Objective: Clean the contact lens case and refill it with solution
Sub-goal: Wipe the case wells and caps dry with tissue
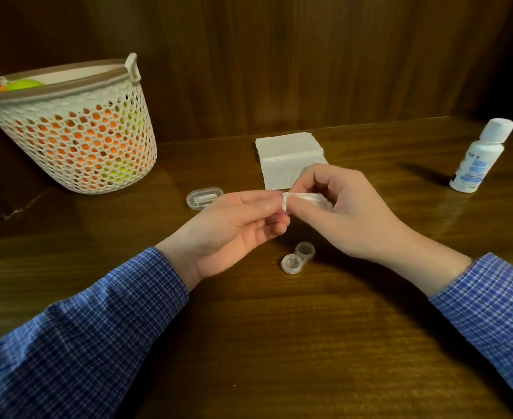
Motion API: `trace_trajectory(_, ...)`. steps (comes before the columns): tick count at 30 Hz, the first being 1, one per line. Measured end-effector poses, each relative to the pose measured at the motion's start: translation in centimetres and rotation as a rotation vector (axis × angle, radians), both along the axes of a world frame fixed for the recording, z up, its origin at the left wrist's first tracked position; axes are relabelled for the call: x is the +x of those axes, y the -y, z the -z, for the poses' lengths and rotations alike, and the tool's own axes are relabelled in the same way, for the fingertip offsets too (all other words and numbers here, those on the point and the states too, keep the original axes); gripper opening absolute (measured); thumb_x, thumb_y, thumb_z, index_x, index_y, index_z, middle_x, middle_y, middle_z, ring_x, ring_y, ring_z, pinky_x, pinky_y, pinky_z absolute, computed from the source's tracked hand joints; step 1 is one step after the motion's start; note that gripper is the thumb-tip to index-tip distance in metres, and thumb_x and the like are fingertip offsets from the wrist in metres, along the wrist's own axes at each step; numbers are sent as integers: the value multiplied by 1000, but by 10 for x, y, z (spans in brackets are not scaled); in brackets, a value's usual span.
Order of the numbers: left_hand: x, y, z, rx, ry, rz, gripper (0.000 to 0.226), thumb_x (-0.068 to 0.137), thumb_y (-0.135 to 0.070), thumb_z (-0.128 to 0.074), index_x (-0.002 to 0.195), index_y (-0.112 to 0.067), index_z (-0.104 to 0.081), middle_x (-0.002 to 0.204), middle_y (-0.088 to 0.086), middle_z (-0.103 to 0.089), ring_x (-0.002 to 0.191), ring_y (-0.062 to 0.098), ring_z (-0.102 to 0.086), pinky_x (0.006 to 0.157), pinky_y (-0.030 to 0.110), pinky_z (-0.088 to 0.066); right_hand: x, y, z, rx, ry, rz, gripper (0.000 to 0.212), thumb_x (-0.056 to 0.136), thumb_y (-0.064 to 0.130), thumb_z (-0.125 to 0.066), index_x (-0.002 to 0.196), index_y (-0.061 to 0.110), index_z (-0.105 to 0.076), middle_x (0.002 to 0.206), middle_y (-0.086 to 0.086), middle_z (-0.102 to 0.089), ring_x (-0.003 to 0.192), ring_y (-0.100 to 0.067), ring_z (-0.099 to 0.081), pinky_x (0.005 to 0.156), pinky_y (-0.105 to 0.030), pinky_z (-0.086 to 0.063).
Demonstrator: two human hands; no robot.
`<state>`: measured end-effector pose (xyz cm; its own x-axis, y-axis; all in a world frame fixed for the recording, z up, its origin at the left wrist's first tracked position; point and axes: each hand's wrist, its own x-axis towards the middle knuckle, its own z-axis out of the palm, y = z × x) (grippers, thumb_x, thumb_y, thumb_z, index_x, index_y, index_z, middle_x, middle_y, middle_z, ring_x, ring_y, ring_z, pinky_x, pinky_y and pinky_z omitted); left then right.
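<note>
While your hands meet above the bench [279, 343], here's how it all sits:

left grip: your left hand [234, 228] has its fingers curled, pinching one end of a small wad of tissue [305, 199]; a bit of purple peeks out at the fingertips, can't tell what it is
right grip: your right hand [349, 213] pinches the same tissue from the other side, thumb and fingers pressed on it
case: lens case [298, 257] lies on the bench just below both hands, both wells uncapped, nobody touching it
bottle: solution bottle [479, 155] stands upright far right, cap on, well apart from the case
napkins: white stack [288, 155] behind your hands
box: little clear box [202, 198] left of your fingers
basket: white mesh basket [73, 131] far left, orange and green stuff inside
</note>
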<state>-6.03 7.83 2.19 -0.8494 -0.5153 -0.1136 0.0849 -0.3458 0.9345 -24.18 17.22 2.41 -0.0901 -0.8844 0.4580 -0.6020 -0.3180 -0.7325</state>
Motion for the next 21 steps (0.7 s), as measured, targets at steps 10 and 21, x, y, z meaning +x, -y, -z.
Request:
trace_trajectory(10,2,0,-5,63,229,111,22,86,-23,-70,93,-6,-82,82,8,-67,64,8,-63,56,16,-56,-6,-7,-9,125,-97,-101,23,75,37,-87,77,23,-69,78,6,-71,65,-7,-61,59,-23,-53)
trace_trajectory(21,5,-6,-10,-318,-46,-112,31,81,-18,-72,110,-8,-79,100,11,-76,77,10,-65,65,19,-54,5,-5,-2,356,813,-246,26,73,25,-83,91,9,-75,66,-3,-70,50,-9,-54,50,-21,-46)
